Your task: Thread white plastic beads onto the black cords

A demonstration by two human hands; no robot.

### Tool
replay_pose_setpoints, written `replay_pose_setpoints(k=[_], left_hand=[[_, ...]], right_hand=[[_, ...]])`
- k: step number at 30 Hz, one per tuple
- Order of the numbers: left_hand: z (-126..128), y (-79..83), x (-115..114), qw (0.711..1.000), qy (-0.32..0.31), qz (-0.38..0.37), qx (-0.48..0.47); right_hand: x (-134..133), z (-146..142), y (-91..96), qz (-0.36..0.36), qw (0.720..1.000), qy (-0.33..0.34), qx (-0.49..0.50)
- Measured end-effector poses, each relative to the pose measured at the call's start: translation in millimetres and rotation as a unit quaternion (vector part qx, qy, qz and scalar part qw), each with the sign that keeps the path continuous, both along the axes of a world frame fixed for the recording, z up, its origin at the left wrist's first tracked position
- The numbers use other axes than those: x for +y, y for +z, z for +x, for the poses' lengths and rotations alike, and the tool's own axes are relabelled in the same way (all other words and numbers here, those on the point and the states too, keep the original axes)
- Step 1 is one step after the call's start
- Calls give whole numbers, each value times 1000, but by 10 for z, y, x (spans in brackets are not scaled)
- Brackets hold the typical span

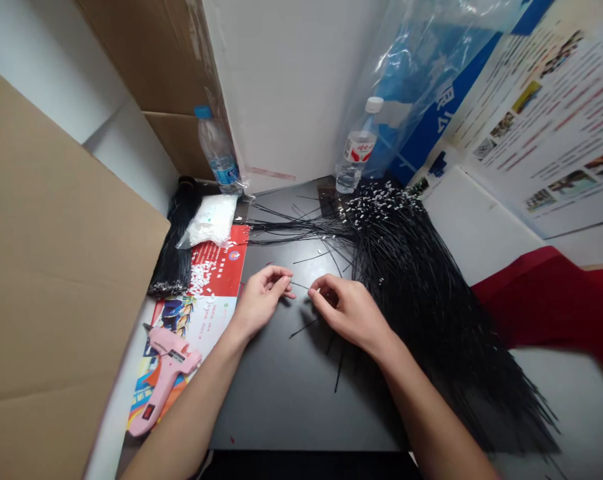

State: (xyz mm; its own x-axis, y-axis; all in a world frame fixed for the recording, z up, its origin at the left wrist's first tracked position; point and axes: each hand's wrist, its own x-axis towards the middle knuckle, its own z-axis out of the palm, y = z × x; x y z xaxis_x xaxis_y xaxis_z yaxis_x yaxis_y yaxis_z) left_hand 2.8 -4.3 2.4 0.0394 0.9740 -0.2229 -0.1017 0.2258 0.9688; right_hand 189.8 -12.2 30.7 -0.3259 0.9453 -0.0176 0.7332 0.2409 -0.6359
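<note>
- Cardboard sheet (56, 267) stands far left of the left hand.
- One glue gun (167, 380), pink, lies just left of the left wrist.
- One black bundle (174, 247) of wires and one bag (210, 220) of white tabs sit beyond the left hand.
- Two water bottles: one (219, 150) beyond the left hand, one (357, 147) beyond the right.
- Left hand (261, 300) is half curled, fingertips beside the thin wire (301, 287); any hold cannot be told.
- Right hand (349, 310) pinches that wire between thumb and forefinger, the other fingers curled.
- The wire looks light, springy and slippery, best taken close to its end.
- Wire heap (431, 313), right of the right hand: too many strands to count.
</note>
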Motion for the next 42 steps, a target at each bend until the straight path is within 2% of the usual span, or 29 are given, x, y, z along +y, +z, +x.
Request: replay_pose_setpoints(k=[2, 5, 8, 9, 12, 14, 17, 20, 22, 24, 26, 28, 32, 37, 42], left_hand=[[-37, 8, 22, 1000, 22, 15, 12], [-98, 57, 49, 997, 36, 44, 44], [-247, 178, 41, 982, 49, 86, 160], [-332, 231, 25, 964, 63, 108, 234], [-663, 373, -51, 871, 146, 159, 441], [-872, 418, -111, 834, 203, 116, 500], [-1015, 415, -189, 802, 185, 38, 567], [-948, 415, -243, 799, 126, 18, 588], [-877, 445, -292, 792, 89, 0, 604], [-841, 485, -367, 781, 85, -24, 618], [-846, 510, -450, 780, 97, -30, 618], [-867, 503, -511, 772, 90, -25, 628], [-862, 419, -522, 743, 54, -55, 665], [-811, 333, -468, 729, 44, -81, 678], [-786, 310, -442, 710, 41, -75, 699]], right_hand=[[-55, 132, 111, -1, 997, 33, -72], [-103, 366, 326, 4, 990, 55, -130], [37, 594, 536, 32, 981, -16, -192], [133, 660, 583, 47, 970, -65, -228], [479, 812, 604, 70, 915, -199, -344], [657, 854, 524, 70, 890, -211, -397], [750, 776, 352, 119, 886, -179, -410], [717, 524, 215, 185, 902, -130, -368], [696, 298, 152, 203, 917, -62, -337], [707, 77, 95, 206, 928, 20, -309], [750, -94, 35, 204, 929, 91, -295], [807, -188, -24, 197, 922, 135, -306], [873, -185, -109, 191, 906, 158, -342], [845, -111, -189, 242, 894, 153, -344], [807, -85, -212, 252, 898, 152, -326]])
